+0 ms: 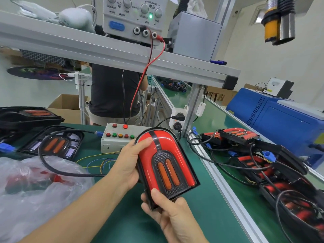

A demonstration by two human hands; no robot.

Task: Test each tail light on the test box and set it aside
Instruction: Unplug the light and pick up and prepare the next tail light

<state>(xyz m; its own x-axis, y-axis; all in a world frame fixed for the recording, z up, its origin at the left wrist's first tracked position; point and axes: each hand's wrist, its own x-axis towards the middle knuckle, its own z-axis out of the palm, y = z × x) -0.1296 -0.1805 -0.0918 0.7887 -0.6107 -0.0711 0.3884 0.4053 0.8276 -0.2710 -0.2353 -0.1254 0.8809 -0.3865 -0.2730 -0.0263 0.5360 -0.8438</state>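
A red arched tail light (177, 155) with two orange strips is held up over the green bench, its red lens glowing. My left hand (129, 165) grips its left side, thumb lying across the lens. My right hand (168, 213) holds its bottom edge, thumb on the black frame. Behind the light sits the grey test box (112, 142) with coloured buttons; one red button at its top is lit. A black cable (57, 171) loops from the left side toward the light.
Two dark tail lights (52, 144) lie at left, with a plastic bag (35, 186) in front. A heap of tail lights and cables (273, 172) fills the right belt. A power supply (135, 18) stands on the shelf above; a person (112, 92) stands behind the bench.
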